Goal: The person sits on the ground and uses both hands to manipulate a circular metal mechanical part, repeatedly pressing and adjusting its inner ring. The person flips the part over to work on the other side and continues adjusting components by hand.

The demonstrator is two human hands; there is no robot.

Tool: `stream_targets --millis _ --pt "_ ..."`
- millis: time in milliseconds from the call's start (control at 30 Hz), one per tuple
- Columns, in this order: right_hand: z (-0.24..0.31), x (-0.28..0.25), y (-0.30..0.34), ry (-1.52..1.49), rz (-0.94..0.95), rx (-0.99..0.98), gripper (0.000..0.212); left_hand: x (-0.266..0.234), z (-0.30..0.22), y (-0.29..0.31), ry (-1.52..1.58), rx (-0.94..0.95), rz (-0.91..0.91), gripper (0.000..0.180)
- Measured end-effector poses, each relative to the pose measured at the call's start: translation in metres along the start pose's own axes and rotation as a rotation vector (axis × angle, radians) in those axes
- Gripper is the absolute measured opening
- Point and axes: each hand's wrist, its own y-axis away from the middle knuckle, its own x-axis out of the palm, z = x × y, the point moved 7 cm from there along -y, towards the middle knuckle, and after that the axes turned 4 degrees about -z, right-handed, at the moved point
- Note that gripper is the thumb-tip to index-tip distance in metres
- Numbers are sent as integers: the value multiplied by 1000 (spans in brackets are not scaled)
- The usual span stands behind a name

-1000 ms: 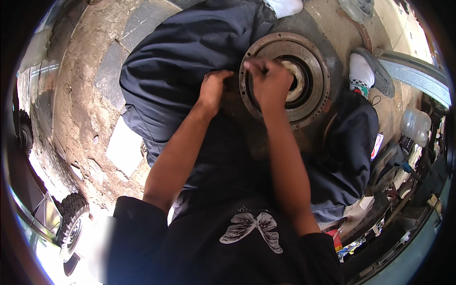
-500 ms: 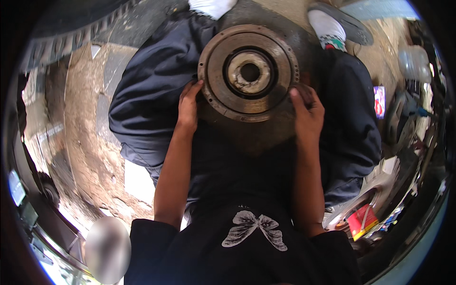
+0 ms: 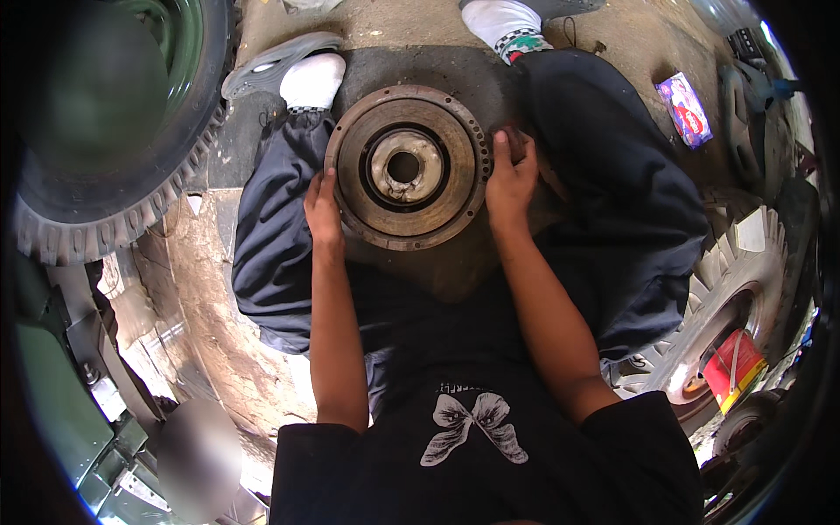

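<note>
A worn, rust-brown metal flywheel [image 3: 357,171] lies between my legs, with a dark ring, a pale hub and a round hole at its centre. Small holes run along its rim. On its left edge rest the fingers of my left hand [image 3: 324,214], curled against the rim. Beside the right edge, my right hand [image 3: 510,188] has its thumb up and its fingers bent. Something dark brown shows between that thumb and the fingers, too unclear to name.
A large tyre [image 3: 188,188] on a green wheel stands at the far left. To the right lie a purple packet [image 3: 685,110], another tyre [image 3: 770,271] and a red and yellow container [image 3: 733,367]. My bent legs flank the flywheel.
The whole view has shifted, so the flywheel appears farther left and slightly lower. My right thumb has come off the rim to just beside it; my left hand stays at the left edge.
</note>
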Motion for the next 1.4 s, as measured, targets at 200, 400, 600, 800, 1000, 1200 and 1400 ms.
stream_targets --millis 200,400,600,800,1000,1200,1400 --pt "6 0 12 3 -50 75 38 12 -8 -37 68 12 116 51" --pt "8 -2 -5 202 40 9 33 5 0 -31 -210 175 65 49" --pt "6 -7 -7 405 68 -27 33 -8 21 17 -194 233 -107 43" --pt "15 -5 -4 529 147 -163 32 -5 -3 39 -440 489 -253 42" --pt "14 8 -12 561 154 -11 32 18 -17 48 -699 610 -224 58" --pt "27 59 -42 624 313 -22 32 17 -20 45 -643 603 -181 59" --pt "26 34 -28 658 278 -107 39 18 -19 45 -672 584 -176 59"
